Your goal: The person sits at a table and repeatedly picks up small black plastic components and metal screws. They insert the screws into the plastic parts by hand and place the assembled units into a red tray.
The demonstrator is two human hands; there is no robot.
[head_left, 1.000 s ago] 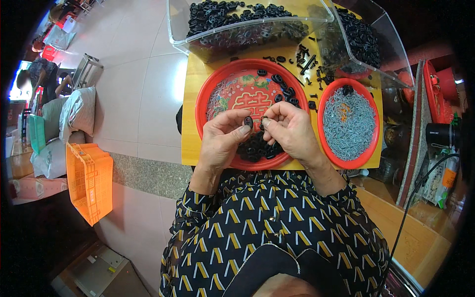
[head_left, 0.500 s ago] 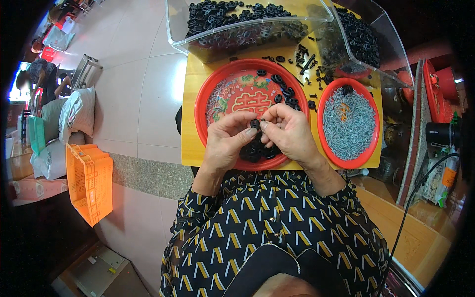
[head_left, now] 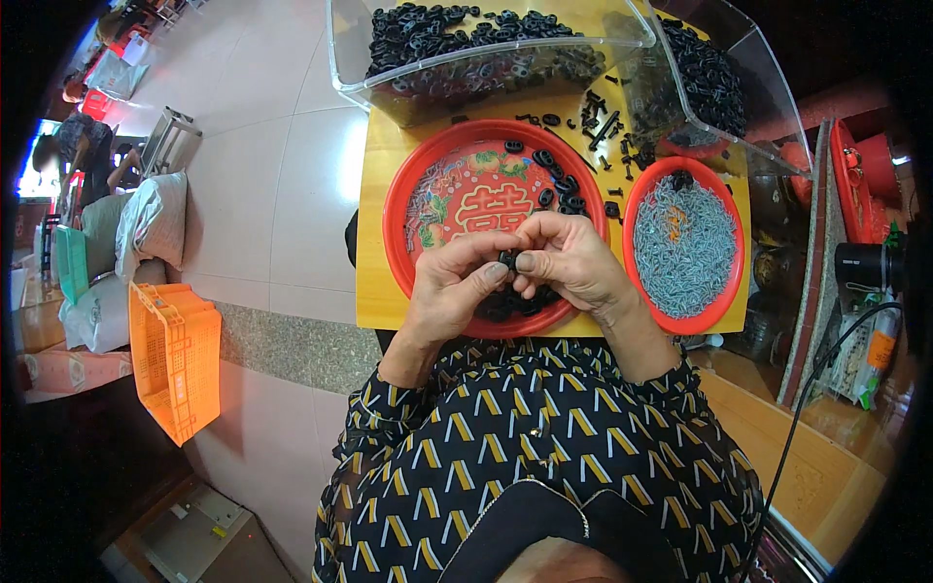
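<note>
Over the round red tray point(head_left: 397, 209), my two hands meet at the fingertips. My left hand point(head_left: 449, 284) is closed in a pinch on a small black plastic part point(head_left: 507, 258), mostly covered by the fingers. Against the same part, the thumb and fingers of my right hand point(head_left: 581, 267) are pinched together; what sits between them is hidden. Loose black oval parts point(head_left: 569, 185) lie along the tray's right side, and more lie beneath my hands. Small metal screws point(head_left: 420, 209) are scattered at its left. To the right, an oval red tray point(head_left: 631, 209) holds a heap of grey screws point(head_left: 692, 257).
Two clear plastic bins point(head_left: 505, 53) point(head_left: 724, 112) of black parts stand at the table's far side. Loose black pieces point(head_left: 603, 126) lie between bins and trays on the yellow table point(head_left: 373, 282). An orange crate point(head_left: 180, 360) stands left; a black cable point(head_left: 792, 437) hangs at right.
My hands have drawn closer together, the right fingertips now pressing against the black part. The part has shifted slightly down and is more covered.
</note>
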